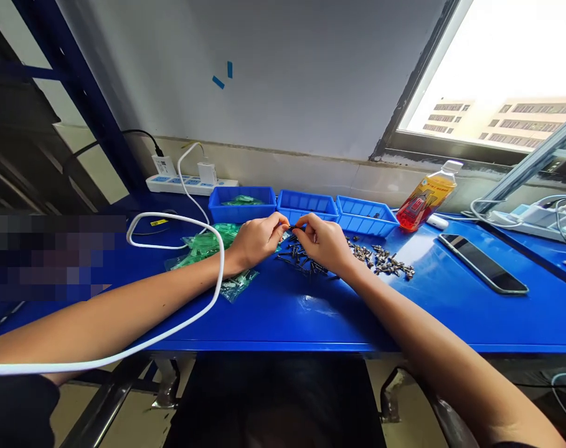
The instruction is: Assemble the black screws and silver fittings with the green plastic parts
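Observation:
My left hand (259, 239) and my right hand (324, 242) meet above the blue table, fingertips pinched almost together. Between them shows a small dark part, too small to name; each hand seems to have hold of one end. Below my right hand lies a pile of long dark screws (306, 262). Beyond it, to the right, spreads a heap of shiny metal fasteners (389, 262). Green plastic bags (203, 246) lie under and beside my left wrist. A white cable (221, 261) loops in front of my left forearm.
Three blue bins stand behind my hands: a left bin (242, 211) with green bags inside, a middle bin (306, 199) and a right bin (369, 218). A drink bottle (425, 199), a phone (483, 262) and a power strip (170, 184) are on the table (283, 323).

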{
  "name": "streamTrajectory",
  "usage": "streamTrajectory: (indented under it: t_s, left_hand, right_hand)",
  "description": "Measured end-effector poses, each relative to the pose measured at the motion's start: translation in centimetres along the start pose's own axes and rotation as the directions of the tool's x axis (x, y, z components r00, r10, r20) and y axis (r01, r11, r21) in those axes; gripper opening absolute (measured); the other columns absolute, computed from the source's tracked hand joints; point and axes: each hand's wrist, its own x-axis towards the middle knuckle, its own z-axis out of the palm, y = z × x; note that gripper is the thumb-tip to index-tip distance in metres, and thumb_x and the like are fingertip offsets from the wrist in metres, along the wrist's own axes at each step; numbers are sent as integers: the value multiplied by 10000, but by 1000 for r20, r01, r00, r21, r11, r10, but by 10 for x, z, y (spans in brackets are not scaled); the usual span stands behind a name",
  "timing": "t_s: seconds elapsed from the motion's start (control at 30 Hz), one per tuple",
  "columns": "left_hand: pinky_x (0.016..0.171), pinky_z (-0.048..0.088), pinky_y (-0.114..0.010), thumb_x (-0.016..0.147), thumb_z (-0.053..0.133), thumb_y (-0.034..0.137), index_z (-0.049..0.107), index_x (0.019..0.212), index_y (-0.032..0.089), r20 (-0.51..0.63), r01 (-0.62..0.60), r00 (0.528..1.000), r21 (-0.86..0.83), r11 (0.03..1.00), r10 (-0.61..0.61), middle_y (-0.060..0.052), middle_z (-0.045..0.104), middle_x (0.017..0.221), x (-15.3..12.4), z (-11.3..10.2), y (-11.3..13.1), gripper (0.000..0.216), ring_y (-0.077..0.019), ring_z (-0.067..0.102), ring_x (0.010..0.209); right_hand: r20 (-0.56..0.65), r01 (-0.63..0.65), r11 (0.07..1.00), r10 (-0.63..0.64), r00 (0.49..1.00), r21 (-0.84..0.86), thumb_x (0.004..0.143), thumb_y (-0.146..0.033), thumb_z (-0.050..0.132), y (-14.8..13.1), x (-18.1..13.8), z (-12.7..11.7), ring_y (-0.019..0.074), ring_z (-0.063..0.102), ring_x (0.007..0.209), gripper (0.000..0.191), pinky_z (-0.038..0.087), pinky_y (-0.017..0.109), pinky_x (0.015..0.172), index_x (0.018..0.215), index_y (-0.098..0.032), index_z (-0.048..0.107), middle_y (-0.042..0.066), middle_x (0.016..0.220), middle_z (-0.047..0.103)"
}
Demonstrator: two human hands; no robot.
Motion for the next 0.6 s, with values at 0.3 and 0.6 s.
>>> streamTrajectory:
  t_s: [0.3, 0.6]
  left_hand:
    - [563, 392, -250, 849, 439, 345, 561, 943, 172, -21, -5, 1000, -56, 998, 4, 0, 647, 682, -4, 1, 5, 232, -160, 599, 601]
    - [551, 392, -247, 831, 451, 315, 556, 878, 181, 1, -11, 1000, -55, 998, 11, -5, 646, 693, -5, 1, 3, 176, -160, 595, 617]
  right_hand:
    - [-46, 12, 1000, -11, 999, 13, 777, -197, 499, -4, 0, -2, 100, 457, 475, 67, 308, 207, 507, 797, -200, 563, -46, 513, 511]
    - [-2, -4, 998, 4, 1000, 59, 762, -183, 512, 0, 1, -2, 94, 448, 466, 43, 304, 203, 497, 789, -200, 541, -59, 505, 490]
